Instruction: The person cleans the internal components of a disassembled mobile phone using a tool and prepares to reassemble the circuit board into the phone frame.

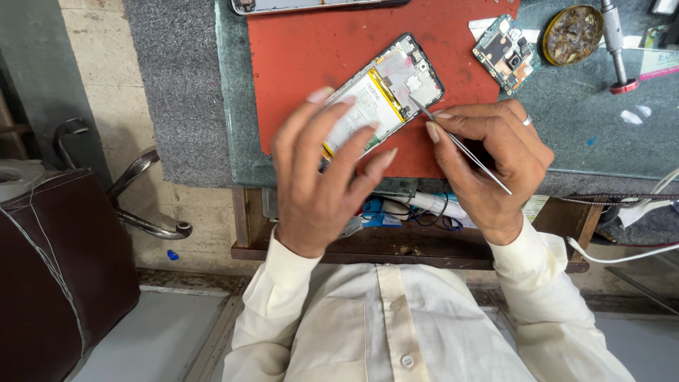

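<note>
My right hand (495,159) is closed in a pinch on a pair of thin, straight steel tweezers (458,143), thumb and forefinger pressed against the shaft close to its forward end, the rest of the tool running back across my palm toward the wrist. The tweezer tip points up and to the left and meets the opened smartphone with its back cover removed (385,95) near its upper part, just beside the top edge of the white-and-yellow rectangular battery (368,106); whether the tip actually touches a component there or stands just clear of it I cannot tell. My left hand (322,173) is half open, fingers spread and curved, the fingertips resting on or just over the lower end of the phone; it appears to steady the body rather than clasp it, and holds nothing else. The phone lies flat on a red rectangular work mat (311,49), its long axis running diagonally from lower left, under my left hand, to upper right. The tweezers lie on a crossing diagonal, so tool and phone meet at an angle at the phone's upper part, which is nearer my right hand. Well apart, beyond the mat's upper right corner on the grey-green bench top (580,106), lie a small detached circuit board (506,53), a round yellow-rimmed dish of small parts (573,33) and a silver precision screwdriver with a red end cap (615,42).
</note>
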